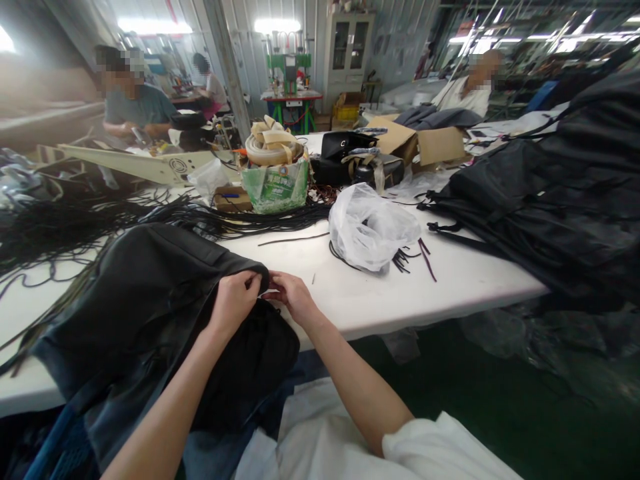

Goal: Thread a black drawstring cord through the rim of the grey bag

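Note:
A large black bag (145,287) of soft fabric drapes over the table's front edge and down onto my lap. My left hand (237,297) is closed on its rim, thumb and fingers pinching the folded edge. Right beside it, my right hand (293,293) has its fingertips closed at the end of the same edge; any small item between them is too hidden to make out. Below both hands hangs a darker part of the bag (265,360).
On the white table (300,260) lie a bundle of black cords (200,217), a clear plastic bag (370,230), a green container (277,187) with rolled webbing (270,143), and cardboard (440,147). Black bags (560,180) are piled at right. Several people work farther back.

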Tool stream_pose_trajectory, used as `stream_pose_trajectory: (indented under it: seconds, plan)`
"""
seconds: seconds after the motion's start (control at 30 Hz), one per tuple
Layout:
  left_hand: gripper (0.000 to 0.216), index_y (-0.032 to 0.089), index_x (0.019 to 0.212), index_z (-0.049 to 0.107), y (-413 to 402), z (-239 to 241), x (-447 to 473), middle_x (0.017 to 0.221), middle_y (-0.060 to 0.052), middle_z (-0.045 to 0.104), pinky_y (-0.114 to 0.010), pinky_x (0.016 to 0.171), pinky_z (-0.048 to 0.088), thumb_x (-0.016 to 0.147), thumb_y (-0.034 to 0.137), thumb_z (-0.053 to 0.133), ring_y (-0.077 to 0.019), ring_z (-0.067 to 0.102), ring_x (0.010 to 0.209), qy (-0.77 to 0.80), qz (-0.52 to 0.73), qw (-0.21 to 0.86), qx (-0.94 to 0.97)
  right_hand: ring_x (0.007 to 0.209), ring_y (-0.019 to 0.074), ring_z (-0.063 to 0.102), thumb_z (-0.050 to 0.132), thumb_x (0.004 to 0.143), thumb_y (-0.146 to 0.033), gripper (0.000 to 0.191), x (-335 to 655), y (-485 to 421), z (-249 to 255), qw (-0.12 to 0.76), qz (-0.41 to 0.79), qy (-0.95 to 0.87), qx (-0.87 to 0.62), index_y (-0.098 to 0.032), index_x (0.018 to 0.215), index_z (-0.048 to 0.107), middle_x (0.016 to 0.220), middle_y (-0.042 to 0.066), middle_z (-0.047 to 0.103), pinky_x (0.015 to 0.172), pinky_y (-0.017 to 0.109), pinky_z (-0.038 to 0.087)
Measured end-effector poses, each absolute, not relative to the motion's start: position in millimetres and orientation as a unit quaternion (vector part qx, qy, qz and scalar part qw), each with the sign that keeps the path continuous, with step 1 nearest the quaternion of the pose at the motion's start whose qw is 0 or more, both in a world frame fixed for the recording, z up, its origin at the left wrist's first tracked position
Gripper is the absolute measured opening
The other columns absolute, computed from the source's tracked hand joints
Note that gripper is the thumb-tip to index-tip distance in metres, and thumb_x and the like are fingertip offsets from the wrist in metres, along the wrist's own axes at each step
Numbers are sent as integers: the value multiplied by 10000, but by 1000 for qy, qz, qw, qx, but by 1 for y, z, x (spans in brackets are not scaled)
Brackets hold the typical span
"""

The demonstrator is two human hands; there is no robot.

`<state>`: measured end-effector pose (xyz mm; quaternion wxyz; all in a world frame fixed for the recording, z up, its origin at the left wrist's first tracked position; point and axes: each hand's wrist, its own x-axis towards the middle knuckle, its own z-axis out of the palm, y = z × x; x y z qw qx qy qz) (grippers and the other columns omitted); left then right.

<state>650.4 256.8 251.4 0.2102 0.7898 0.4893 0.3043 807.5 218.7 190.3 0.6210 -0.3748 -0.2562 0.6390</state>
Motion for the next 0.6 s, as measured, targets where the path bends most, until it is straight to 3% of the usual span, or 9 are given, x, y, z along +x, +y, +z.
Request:
stream_pose_trajectory:
  seconds: [0.13, 0.27, 0.33, 0.5, 0.6]
  plan:
    - [373, 183, 845, 829, 260, 253, 649, 786, -73, 797, -331, 712, 461, 993, 447, 611, -229, 694, 696, 496, 302, 247, 775, 858, 188, 752, 989, 701, -395, 455, 805, 226, 188, 614, 654, -225, -382, -146, 1048, 832, 1038, 84, 811, 771, 312, 661]
    - [394, 172, 867, 853, 265, 255, 645, 747, -71, 786, -337, 673, 452, 965, 497, 653, -243, 694, 681, 513, 308, 286, 749, 806, 180, 728, 1026, 682, -426, 463, 798, 234, 189, 614, 651, -223, -387, -131, 957, 798, 950, 75, 789, 688, 280, 626]
    - [403, 169, 892, 863, 267, 255, 642, 749, -77, 792, -336, 669, 478, 939, 530, 690, -258, 714, 694, 517, 310, 314, 733, 756, 158, 692, 996, 737, -429, 418, 800, 240, 194, 630, 634, -213, -394, -139, 928, 763, 937, 73, 783, 643, 259, 594]
    - [580, 142, 1002, 857, 262, 252, 628, 868, -129, 825, -357, 720, 564, 989, 681, 643, -279, 754, 760, 530, 337, 365, 687, 717, 140, 625, 775, 980, -442, 284, 843, 257, 234, 738, 550, -165, -355, -215, 949, 607, 1140, 111, 823, 653, 272, 600]
    - [701, 128, 1031, 846, 256, 252, 618, 924, -149, 824, -353, 664, 565, 1009, 775, 579, -246, 713, 697, 535, 353, 381, 666, 665, 138, 617, 727, 1027, -399, 244, 882, 264, 272, 802, 476, -170, -317, -237, 942, 565, 964, 66, 805, 624, 253, 594]
